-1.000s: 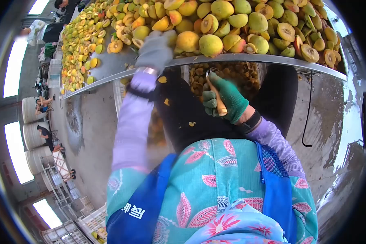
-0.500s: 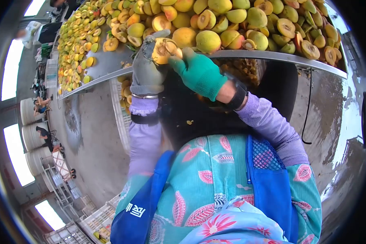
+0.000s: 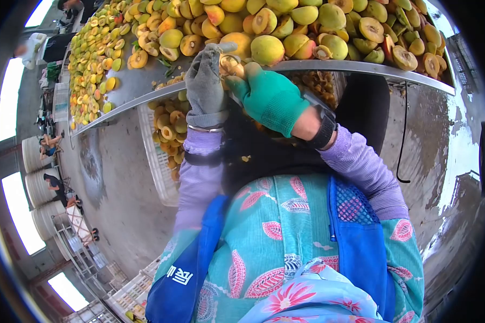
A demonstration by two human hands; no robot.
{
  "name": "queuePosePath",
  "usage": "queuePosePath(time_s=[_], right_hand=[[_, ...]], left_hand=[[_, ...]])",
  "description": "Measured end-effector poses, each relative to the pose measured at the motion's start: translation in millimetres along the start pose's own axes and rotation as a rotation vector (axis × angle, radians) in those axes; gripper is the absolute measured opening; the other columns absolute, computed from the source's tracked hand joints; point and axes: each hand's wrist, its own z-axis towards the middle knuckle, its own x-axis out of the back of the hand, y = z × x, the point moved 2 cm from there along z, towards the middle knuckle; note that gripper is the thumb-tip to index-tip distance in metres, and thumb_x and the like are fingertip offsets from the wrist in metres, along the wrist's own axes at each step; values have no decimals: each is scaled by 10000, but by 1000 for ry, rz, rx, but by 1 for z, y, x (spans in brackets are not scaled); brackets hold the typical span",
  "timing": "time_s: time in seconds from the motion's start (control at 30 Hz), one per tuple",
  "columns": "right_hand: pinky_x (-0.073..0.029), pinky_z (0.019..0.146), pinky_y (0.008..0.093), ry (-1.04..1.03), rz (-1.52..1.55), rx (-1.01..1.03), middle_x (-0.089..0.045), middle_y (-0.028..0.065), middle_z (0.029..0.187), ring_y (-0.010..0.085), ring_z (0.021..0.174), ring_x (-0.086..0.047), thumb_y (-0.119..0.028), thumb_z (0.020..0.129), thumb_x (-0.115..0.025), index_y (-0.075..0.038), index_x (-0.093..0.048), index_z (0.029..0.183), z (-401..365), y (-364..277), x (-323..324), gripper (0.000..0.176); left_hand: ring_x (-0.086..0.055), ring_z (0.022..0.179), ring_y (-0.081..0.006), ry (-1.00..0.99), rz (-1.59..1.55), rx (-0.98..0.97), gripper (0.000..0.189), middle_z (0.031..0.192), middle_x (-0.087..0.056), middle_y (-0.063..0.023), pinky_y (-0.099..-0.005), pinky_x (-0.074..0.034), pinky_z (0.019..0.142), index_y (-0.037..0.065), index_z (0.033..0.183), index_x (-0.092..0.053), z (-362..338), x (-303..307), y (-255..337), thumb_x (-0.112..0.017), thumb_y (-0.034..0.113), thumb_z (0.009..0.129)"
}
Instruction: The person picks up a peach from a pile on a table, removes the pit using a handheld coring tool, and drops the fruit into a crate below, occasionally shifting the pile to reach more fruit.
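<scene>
My left hand, in a grey glove, is closed around a cut peach half at the near edge of the metal table. The cut face is turned toward my right hand, which wears a green glove. Its thumb and fingers are pinched together against the right side of the peach half. Whatever these fingertips grip is hidden. Just beyond both hands lies a heap of whole and halved peaches, yellow-green with pink patches.
Below the table edge, a white crate holds peach halves, left of my legs. More fruit pieces lie under the table. A thin black rod hangs at right. People and large pale tubs are at far left.
Both hands have shifted slightly right with the peach half, and its cut face has turned more toward the right hand. The view has shifted, showing more of the crate below.
</scene>
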Motion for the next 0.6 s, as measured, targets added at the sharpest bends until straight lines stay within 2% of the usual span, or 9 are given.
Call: queuePosePath(time_s=[0.07,0.1,0.2,0.27,0.37,0.4,0.5,0.6], right_hand=[[-467,499,476,-15,-4,52,-585,201,598,383,550,-599,-348,921,-549,4,-536,844,-7,0,0,361],[-465,502,480,-36,72,16,-565,197,569,393,534,-584,-345,925,-547,6,-532,845,-13,-3,-6,360],[-464,517,492,75,197,-64,-571,208,591,404,552,-584,-350,935,-536,9,-532,850,-12,-1,-2,369],[-465,521,490,173,260,-106,-579,217,612,407,568,-589,-356,940,-531,11,-532,855,-6,1,5,378],[-466,518,477,98,135,-50,-585,216,631,398,580,-594,-365,941,-529,3,-526,853,3,0,13,378],[-465,510,469,72,61,-15,-582,213,621,395,570,-591,-366,942,-528,0,-510,851,1,1,13,377],[-466,510,472,12,88,-65,-578,206,600,392,557,-590,-362,943,-526,2,-498,850,-9,2,7,376],[-465,502,471,41,78,-43,-572,205,587,389,544,-588,-360,946,-523,9,-492,851,-15,4,2,382]], left_hand=[[-649,862,-186,-10,70,18,271,971,-668,-104,-305,-524,780,26,1093,-615,1,-4,4,-520,235,949],[-647,859,-187,-20,102,28,308,964,-664,-108,-304,-525,774,15,1089,-610,2,-3,3,-494,274,969],[-643,848,-190,-35,187,-62,435,942,-652,-119,-299,-528,766,-11,1074,-596,3,-8,10,-407,376,1007],[-641,842,-183,-1,163,-102,332,933,-657,-106,-297,-519,774,4,1056,-606,1,-10,8,-459,293,984],[-641,839,-174,1,216,-149,194,929,-666,-86,-295,-508,785,26,1039,-622,-1,-16,17,-527,159,935],[-643,845,-167,-1,214,-167,168,930,-675,-71,-294,-502,786,41,1022,-635,-2,-18,20,-554,62,876],[-648,837,-170,71,599,-344,170,908,-678,-61,-295,-506,778,46,1023,-639,-5,-15,11,-546,101,893],[-650,815,-193,72,571,-324,221,888,-674,-91,-300,-517,747,21,1025,-636,-6,-13,-2,-517,182,931]])
